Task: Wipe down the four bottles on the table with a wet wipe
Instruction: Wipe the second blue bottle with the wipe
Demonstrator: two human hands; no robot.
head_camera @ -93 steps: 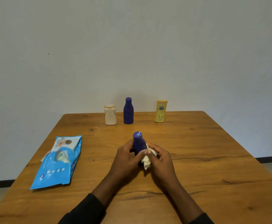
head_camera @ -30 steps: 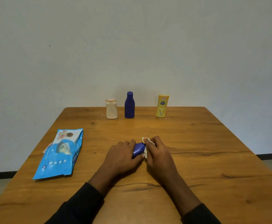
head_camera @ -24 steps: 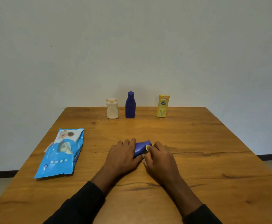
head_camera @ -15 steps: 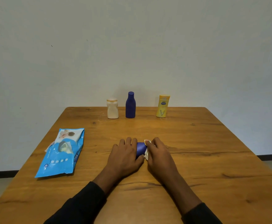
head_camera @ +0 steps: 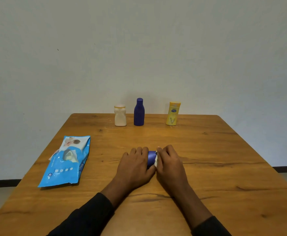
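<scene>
Surface (head_camera: pixel 207 150): 3 bottles stood in a row at the far edge: left bottle (head_camera: pixel 120 116), middle bottle (head_camera: pixel 139 113) just beside it, right bottle (head_camera: pixel 172 114) apart. Wipe pack (head_camera: pixel 66 161) lay at left. 4th bottle (head_camera: pixel 151 157) lay at centre between left hand (head_camera: pixel 134 166) and right hand (head_camera: pixel 169 165), wipe (head_camera: pixel 156 161) against its right end.

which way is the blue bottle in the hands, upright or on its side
On its side: the blue bottle lies low between the left hand and the right hand holding the wet wipe, no cap rising above them.

hands (head_camera: pixel 134 166) around blue bottle (head_camera: pixel 151 157), wet wipe (head_camera: pixel 156 161)
</scene>
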